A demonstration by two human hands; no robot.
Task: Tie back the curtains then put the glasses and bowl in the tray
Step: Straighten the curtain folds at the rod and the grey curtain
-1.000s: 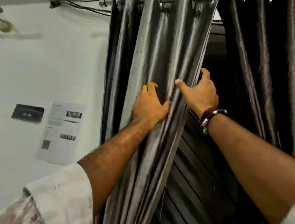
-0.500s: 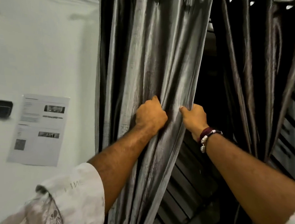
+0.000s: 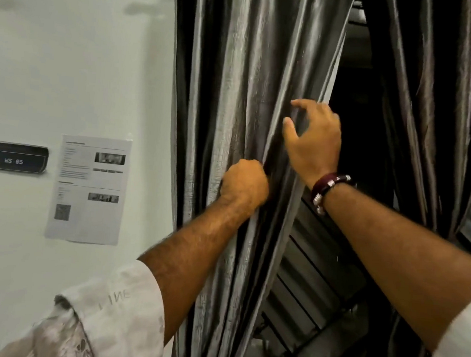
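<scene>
Change since half a second ago: the right hand (image 3: 314,145) has let go of the curtain edge and risen higher in the frame, fingers now spread; the left hand (image 3: 243,183) has stayed clenched on the fabric at about the same spot.
Left hand: just left of frame centre, closed in a tight fist around a bunch of folds of the grey curtain (image 3: 254,67); knuckles face me, fingertips buried in the cloth.
Right hand: centre of the frame, above and to the right of the left hand, open and curled like a claw; thumb and forefinger are apart, holding nothing. Whether the fingertips touch the fabric behind them, I cannot tell.
Grey curtain: hangs from the top edge down through the middle of the frame, its shiny folds gathered in toward the left fist and falling loose below it to the bottom edge.
Second curtain (image 3: 431,109): darker, hanging on the right side of the frame, apart from the first by a dark gap.
Bracelet (image 3: 328,185): maroon band with a silver clasp, on the right wrist, right of centre.
Sleeves: a pale rolled sleeve (image 3: 117,304) at lower left; another white cuff at the lower right edge.
Wall: pale, filling the left side; a printed sheet (image 3: 88,189) is stuck there at mid-left, with a black label (image 3: 13,158) reading "WS 05" beside it at the left edge.
Glasses, bowl, tray: not in view.
</scene>
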